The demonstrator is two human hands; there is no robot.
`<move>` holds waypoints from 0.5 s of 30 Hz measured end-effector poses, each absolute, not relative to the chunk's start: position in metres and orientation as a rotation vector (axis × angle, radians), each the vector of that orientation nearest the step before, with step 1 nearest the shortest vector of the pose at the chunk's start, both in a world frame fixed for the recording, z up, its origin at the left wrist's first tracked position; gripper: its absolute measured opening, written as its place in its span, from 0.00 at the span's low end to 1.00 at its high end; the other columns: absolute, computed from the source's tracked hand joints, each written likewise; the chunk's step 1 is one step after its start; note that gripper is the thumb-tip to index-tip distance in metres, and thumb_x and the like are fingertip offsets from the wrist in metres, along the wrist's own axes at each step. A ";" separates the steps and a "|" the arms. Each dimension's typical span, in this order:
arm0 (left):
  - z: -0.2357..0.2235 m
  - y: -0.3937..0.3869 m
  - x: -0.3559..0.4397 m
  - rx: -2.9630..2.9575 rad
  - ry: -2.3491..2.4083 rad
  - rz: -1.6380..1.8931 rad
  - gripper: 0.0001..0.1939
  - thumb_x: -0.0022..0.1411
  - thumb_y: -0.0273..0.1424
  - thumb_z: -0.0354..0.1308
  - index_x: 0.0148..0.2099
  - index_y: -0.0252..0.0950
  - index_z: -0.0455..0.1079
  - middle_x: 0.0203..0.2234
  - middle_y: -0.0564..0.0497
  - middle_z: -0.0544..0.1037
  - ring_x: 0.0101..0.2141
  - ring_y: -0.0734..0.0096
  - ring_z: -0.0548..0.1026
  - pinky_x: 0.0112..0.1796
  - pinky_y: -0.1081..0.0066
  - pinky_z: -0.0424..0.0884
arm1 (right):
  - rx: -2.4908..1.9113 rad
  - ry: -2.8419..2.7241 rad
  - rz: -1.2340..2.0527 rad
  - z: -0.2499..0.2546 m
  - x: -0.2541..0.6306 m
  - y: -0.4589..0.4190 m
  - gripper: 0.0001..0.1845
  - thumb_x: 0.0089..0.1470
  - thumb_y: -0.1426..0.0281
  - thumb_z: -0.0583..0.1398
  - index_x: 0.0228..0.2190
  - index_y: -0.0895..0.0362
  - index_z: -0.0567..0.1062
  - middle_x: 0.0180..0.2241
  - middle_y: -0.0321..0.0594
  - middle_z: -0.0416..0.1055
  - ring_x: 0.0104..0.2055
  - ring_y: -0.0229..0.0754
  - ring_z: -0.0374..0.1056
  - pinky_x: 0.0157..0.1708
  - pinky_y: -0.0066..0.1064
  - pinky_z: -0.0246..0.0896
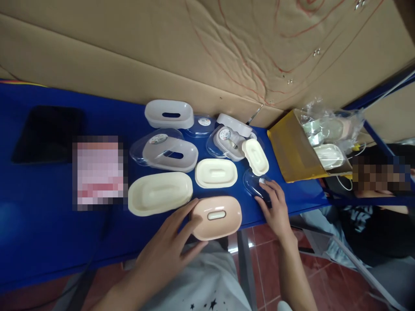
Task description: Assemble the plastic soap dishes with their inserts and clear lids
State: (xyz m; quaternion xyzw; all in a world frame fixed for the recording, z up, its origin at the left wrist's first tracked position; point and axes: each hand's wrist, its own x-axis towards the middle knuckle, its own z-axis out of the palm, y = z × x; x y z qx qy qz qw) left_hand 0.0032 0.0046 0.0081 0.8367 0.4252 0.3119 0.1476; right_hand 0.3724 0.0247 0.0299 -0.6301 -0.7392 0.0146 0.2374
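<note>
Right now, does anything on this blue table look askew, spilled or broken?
A clear lid lies askew, only partly over a grey tray. Farther right, a wavy-edged cream dish sits aslant. No spill or breakage shows.

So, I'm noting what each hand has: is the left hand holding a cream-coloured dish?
No, the left hand holds the peach dish by its left end.

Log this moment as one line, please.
left hand: holds peach dish | right hand: on clear lid | left of peach dish: long cream dish | right: open box
</note>
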 end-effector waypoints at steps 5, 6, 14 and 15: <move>0.012 0.006 0.004 2.242 1.226 0.858 0.34 0.78 0.40 0.59 0.78 0.42 0.53 0.72 0.39 0.70 0.69 0.51 0.73 0.62 0.51 0.78 | -1.480 -2.064 0.256 0.053 0.344 -0.004 0.25 0.75 0.67 0.58 0.69 0.47 0.70 0.63 0.49 0.73 0.67 0.55 0.70 0.63 0.53 0.74; 0.012 0.006 0.004 2.210 1.234 0.853 0.37 0.77 0.41 0.60 0.80 0.44 0.50 0.72 0.39 0.69 0.69 0.50 0.73 0.62 0.50 0.79 | -1.413 -2.121 0.282 0.056 0.335 -0.009 0.25 0.75 0.67 0.58 0.70 0.47 0.69 0.62 0.48 0.73 0.68 0.55 0.69 0.63 0.52 0.75; 0.009 0.005 0.002 2.126 1.236 0.822 0.43 0.77 0.44 0.60 0.83 0.48 0.41 0.72 0.38 0.69 0.68 0.48 0.74 0.61 0.47 0.79 | -1.058 -2.439 0.186 0.052 0.290 -0.007 0.25 0.72 0.70 0.63 0.67 0.53 0.73 0.59 0.47 0.70 0.67 0.54 0.66 0.74 0.64 0.61; 0.009 0.005 0.002 2.136 1.233 0.821 0.43 0.78 0.44 0.59 0.83 0.47 0.41 0.72 0.38 0.69 0.68 0.48 0.73 0.61 0.47 0.79 | -1.049 -2.451 0.184 0.051 0.288 -0.006 0.24 0.71 0.71 0.63 0.66 0.53 0.74 0.59 0.47 0.70 0.67 0.54 0.66 0.74 0.64 0.60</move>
